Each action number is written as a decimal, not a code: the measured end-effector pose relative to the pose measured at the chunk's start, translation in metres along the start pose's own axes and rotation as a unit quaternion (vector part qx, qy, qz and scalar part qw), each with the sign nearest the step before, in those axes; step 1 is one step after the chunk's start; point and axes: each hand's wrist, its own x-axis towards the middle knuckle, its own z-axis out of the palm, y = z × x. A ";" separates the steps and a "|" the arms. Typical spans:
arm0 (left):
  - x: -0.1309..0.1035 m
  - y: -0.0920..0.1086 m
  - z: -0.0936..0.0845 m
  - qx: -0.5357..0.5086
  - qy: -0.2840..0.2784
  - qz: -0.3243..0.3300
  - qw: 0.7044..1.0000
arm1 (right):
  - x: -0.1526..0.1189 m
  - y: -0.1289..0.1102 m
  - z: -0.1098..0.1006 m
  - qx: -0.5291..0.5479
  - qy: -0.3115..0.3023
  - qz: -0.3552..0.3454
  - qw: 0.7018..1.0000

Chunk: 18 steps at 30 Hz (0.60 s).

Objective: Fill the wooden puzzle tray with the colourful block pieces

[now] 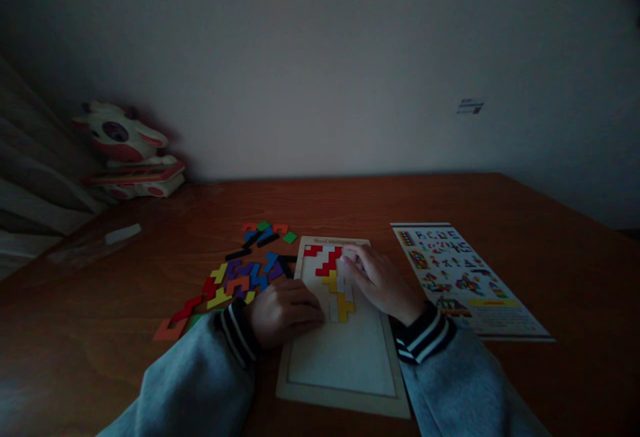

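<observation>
A light wooden puzzle board [345, 363] lies in front of me, with red and yellow block pieces in its upper part. My right hand [377, 280] reaches over the board's upper right side. Its thumb and fingertips are close together at the right end of a red puzzle piece [327, 265]. Below that piece sit yellow puzzle pieces [344, 307], with pale pieces or bare patches beside them that I cannot tell apart. My left hand [283, 313] rests across the board's left edge, fingers stretched out and lying flat, holding nothing visible.
Loose coloured puzzle pieces [237, 283] are spread left of the board, some partly behind my left hand and sleeve. A printed pattern sheet [463, 277] lies to the right. A cow-shaped toy [130, 150] stands at the back left by the wall, near a curtain [35, 163].
</observation>
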 end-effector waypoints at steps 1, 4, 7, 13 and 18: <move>0.000 0.000 0.000 0.001 0.003 0.000 1.000 | 0.000 0.000 0.000 0.000 -0.001 0.000 1.000; 0.000 0.000 0.002 0.008 0.008 -0.002 1.000 | 0.000 0.000 0.000 -0.004 0.000 -0.003 1.000; 0.000 -0.001 0.002 0.010 0.007 -0.003 1.000 | 0.000 -0.001 -0.001 -0.003 -0.006 0.000 1.000; 0.004 0.001 0.000 0.011 0.010 0.004 1.000 | 0.000 -0.003 -0.002 -0.012 0.003 0.000 1.000; 0.004 0.001 0.001 0.011 0.015 0.007 1.000 | 0.000 -0.003 -0.001 -0.017 0.004 -0.003 1.000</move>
